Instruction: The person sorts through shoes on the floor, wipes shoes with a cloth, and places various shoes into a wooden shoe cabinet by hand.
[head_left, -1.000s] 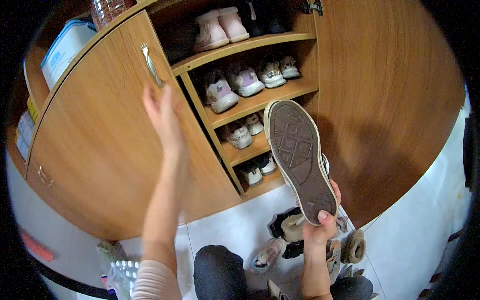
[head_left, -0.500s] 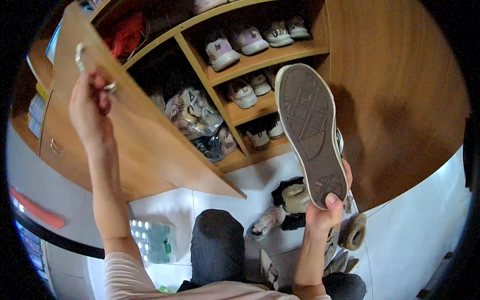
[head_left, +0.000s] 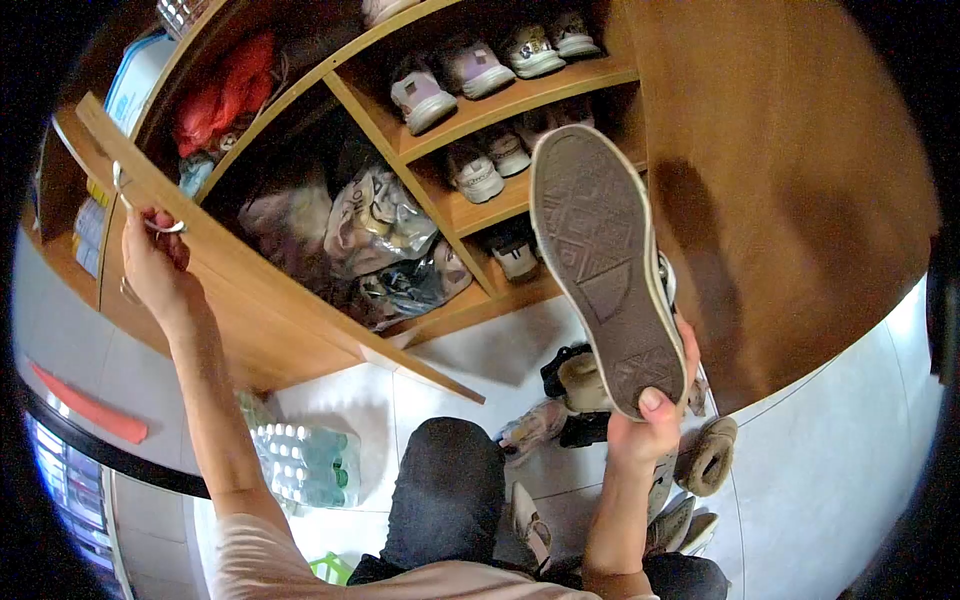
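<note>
My left hand [head_left: 158,262] has its fingers curled round the silver handle [head_left: 121,182] of a wooden cabinet door [head_left: 270,310], which stands ajar. In my right hand [head_left: 652,425] is a shoe [head_left: 600,255], gripped at the heel with the thumb on its brown patterned sole. The sole faces me and the toe points up; most of the upper is hidden behind it. Beyond the door, bagged items in clear plastic [head_left: 378,222] lie in the left compartment. Pairs of shoes [head_left: 421,96] line the shelves to the right of it.
A pack of bottles [head_left: 305,462] stands on the tiled floor at left. Fur-lined footwear [head_left: 708,458] and several other shoes [head_left: 533,430] lie near my knees. A red bag [head_left: 228,95] rests on an upper shelf. The curved wooden panel [head_left: 775,200] rises at right.
My left hand has swung the door further to the left and down, showing more of the bagged compartment. The shoe in my right hand has shifted slightly left in view.
</note>
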